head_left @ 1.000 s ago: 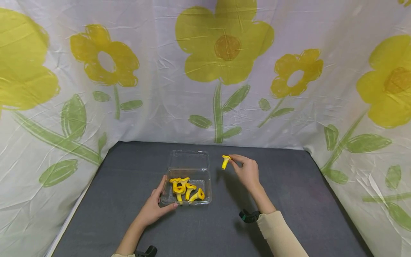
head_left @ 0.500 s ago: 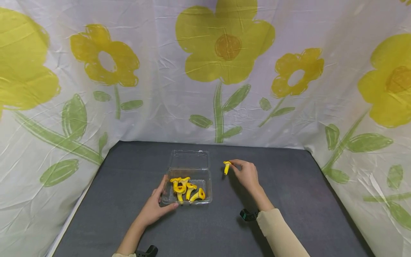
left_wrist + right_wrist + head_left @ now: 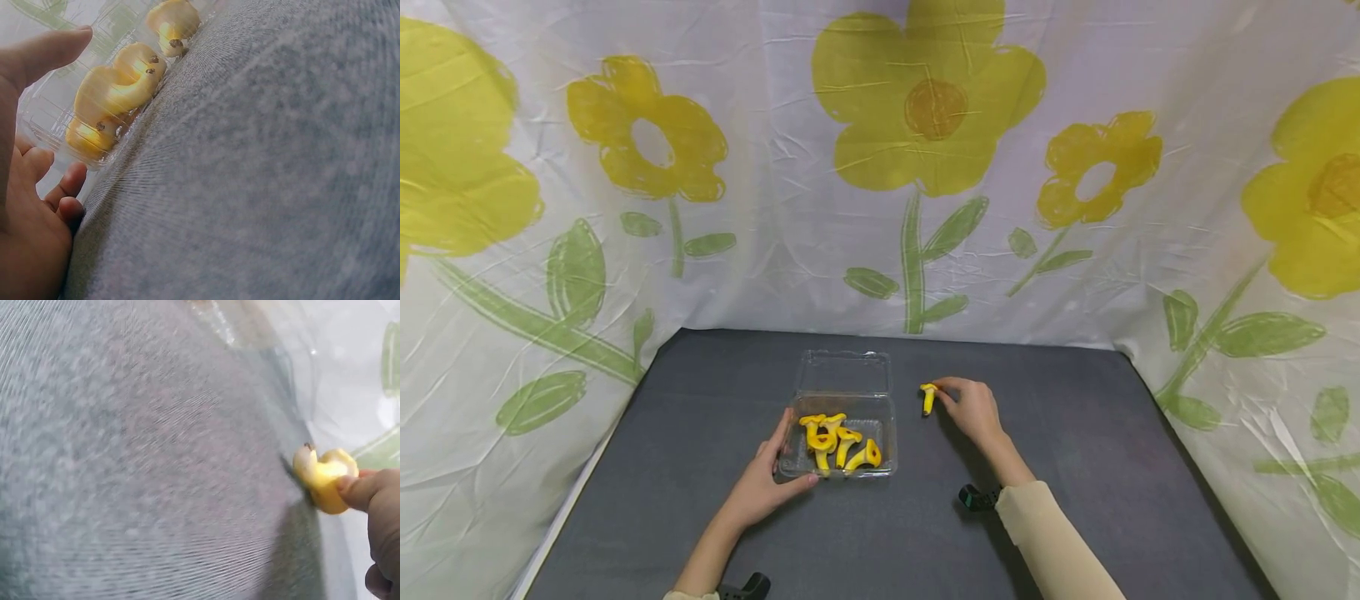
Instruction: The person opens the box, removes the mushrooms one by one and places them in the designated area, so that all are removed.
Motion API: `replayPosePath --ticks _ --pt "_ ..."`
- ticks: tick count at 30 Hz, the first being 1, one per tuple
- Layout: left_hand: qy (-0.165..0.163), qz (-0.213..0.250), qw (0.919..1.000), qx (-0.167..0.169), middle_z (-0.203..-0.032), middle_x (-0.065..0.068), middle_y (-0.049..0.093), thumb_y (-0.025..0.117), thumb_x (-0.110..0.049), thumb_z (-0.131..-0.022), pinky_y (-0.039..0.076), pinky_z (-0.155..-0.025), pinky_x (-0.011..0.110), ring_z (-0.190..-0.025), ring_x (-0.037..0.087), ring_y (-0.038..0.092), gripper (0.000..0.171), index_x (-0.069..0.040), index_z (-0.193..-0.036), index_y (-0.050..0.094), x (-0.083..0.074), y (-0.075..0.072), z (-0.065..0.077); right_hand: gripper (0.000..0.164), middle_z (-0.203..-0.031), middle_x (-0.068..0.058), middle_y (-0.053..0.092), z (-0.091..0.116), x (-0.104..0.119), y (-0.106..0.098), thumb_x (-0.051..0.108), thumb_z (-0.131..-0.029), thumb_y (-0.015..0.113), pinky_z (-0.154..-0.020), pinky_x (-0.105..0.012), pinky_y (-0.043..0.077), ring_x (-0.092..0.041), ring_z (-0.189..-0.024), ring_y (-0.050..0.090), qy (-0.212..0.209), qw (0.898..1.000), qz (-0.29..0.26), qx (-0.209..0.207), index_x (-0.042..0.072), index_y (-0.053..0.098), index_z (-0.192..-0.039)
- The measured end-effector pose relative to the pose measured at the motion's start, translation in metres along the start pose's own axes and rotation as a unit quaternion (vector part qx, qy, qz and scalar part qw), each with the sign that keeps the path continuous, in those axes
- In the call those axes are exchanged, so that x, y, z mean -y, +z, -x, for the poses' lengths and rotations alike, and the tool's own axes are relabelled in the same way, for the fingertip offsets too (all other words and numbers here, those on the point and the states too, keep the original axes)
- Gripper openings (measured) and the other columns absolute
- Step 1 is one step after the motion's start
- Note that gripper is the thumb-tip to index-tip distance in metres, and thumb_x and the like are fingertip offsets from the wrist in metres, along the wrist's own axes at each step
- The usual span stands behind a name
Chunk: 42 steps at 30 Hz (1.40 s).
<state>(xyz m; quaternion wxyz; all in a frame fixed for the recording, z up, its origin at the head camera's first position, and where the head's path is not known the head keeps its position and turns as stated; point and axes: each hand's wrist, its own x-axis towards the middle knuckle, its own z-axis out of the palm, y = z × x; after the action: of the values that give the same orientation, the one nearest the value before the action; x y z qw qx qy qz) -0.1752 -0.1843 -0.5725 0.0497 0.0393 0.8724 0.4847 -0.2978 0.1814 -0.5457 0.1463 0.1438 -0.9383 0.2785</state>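
Note:
My right hand (image 3: 976, 410) pinches a yellow chanterelle mushroom (image 3: 928, 400) between thumb and fingers, to the right of a clear plastic box. The mushroom is cap up in the head view, its stem pointing down at the cloth; whether it touches is unclear. In the right wrist view the thumb presses on the mushroom (image 3: 328, 487). The hinged clear plastic box (image 3: 886, 462) stands with its lid (image 3: 844, 372) tipped back. Several more chanterelles (image 3: 823, 442) lie inside. My left hand (image 3: 758, 487) holds the box's near left corner, thumb at the front, fingers along the left side.
A dark grey cloth (image 3: 865, 542) covers the table. White curtains (image 3: 760, 250) printed with yellow flowers hang behind and at both sides. Each wrist wears a black strap with a small device, such as the right wrist device (image 3: 977, 498).
My right hand has come down with the chanterelle, bringing it closer to the cloth and slightly nearer me. The left hand and the box have stayed in place.

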Motion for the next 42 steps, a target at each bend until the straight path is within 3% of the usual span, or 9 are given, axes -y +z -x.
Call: replayPosePath --ticks 3,6,9,11,13,15,22,29,42 --pt "0.001 -0.002 1.0 -0.001 -0.174 0.011 0.025 0.087 -0.044 -0.087 0.037 -0.082 0.038 -0.118 0.028 0.045 0.118 -0.022 -0.173 0.009 0.0 0.001 0.0 0.02 -0.109 -0.008 0.081 0.002 -0.005 0.005 0.016 -0.094 0.083 -0.066 -0.04 0.058 -0.029 -0.094 0.077 -0.009 1.0 -0.014 -0.01 0.012 0.085 -0.113" --pt "0.001 -0.003 1.0 -0.002 -0.175 0.01 0.024 0.087 -0.044 -0.087 0.037 -0.083 0.038 -0.118 0.028 0.045 0.119 -0.021 -0.173 0.009 0.0 0.001 0.001 0.021 -0.11 -0.008 0.081 0.004 -0.012 0.011 0.014 -0.094 0.082 -0.079 -0.048 0.06 -0.03 -0.097 0.077 -0.022 0.999 -0.038 -0.017 0.012 0.084 -0.115" --pt "-0.001 -0.002 1.0 -0.003 -0.175 0.01 0.024 0.088 -0.044 -0.087 0.037 -0.083 0.038 -0.118 0.029 0.045 0.119 -0.021 -0.173 0.009 0.0 0.001 0.001 0.024 -0.113 -0.009 0.08 0.006 -0.02 0.017 0.011 -0.095 0.081 -0.068 -0.041 0.056 -0.021 -0.07 0.068 -0.022 0.997 -0.069 -0.012 0.011 0.082 -0.119" --pt "-0.002 -0.002 1.0 -0.002 -0.175 0.01 0.024 0.087 -0.044 -0.087 0.037 -0.082 0.037 -0.12 0.029 0.045 0.119 -0.022 -0.173 0.009 0.0 0.001 0.001 0.026 -0.115 -0.01 0.079 0.007 -0.024 0.02 0.008 -0.096 0.08 -0.057 -0.033 0.047 -0.013 -0.053 0.05 -0.013 0.996 -0.089 -0.005 0.011 0.082 -0.121" --pt "-0.001 -0.001 1.0 -0.001 -0.175 0.01 0.024 0.087 -0.044 -0.087 0.037 -0.081 0.037 -0.12 0.029 0.045 0.119 -0.023 -0.173 0.009 0.0 0.002 0.001 0.026 -0.116 -0.012 0.079 0.008 -0.027 0.022 0.006 -0.096 0.079 -0.051 -0.028 0.033 -0.008 -0.047 0.03 -0.002 0.994 -0.108 -0.003 0.011 0.081 -0.122" --pt "-0.001 -0.002 1.0 -0.002 -0.175 0.01 0.024 0.087 -0.044 -0.087 0.036 -0.08 0.036 -0.119 0.027 0.046 0.119 -0.023 -0.173 0.009 0.0 0.002 0.001 0.026 -0.114 -0.012 0.079 0.009 -0.028 0.023 0.005 -0.096 0.078 -0.05 -0.024 0.029 -0.002 -0.046 0.025 0.005 0.993 -0.12 -0.005 0.01 0.081 -0.122" --pt "0.001 0.001 1.0 -0.001 -0.175 0.009 0.026 0.087 -0.043 -0.087 0.036 -0.08 0.035 -0.116 0.025 0.044 0.119 -0.025 -0.173 0.008 -0.001 0.002 0.001 0.022 -0.105 -0.011 0.08 0.008 -0.027 0.021 0.007 -0.099 0.076 -0.046 -0.023 0.026 0.0 -0.043 0.022 0.034 0.986 -0.159 -0.021 0.01 0.082 -0.12" --pt "0.0 0.0 1.0 -0.001 -0.175 0.01 0.025 0.088 -0.043 -0.087 0.036 -0.08 0.036 -0.117 0.027 0.045 0.119 -0.023 -0.173 0.009 -0.004 0.0 0.001 0.021 -0.112 -0.012 0.08 0.006 -0.027 0.021 0.009 -0.101 0.074 -0.044 -0.022 0.026 0.0 -0.041 0.021 0.035 0.983 -0.179 -0.028 0.009 0.082 -0.121" --pt "0.005 -0.001 1.0 -0.003 -0.174 0.011 0.027 0.088 -0.041 -0.086 0.036 -0.078 0.034 -0.114 0.024 0.045 0.118 -0.021 -0.173 0.01 -0.003 0.0 0.002 0.022 -0.109 -0.013 0.08 0.006 -0.029 0.022 0.008 -0.099 0.076 -0.043 -0.024 0.026 0.004 -0.038 0.021 0.023 0.981 -0.192 -0.022 0.009 0.082 -0.12"
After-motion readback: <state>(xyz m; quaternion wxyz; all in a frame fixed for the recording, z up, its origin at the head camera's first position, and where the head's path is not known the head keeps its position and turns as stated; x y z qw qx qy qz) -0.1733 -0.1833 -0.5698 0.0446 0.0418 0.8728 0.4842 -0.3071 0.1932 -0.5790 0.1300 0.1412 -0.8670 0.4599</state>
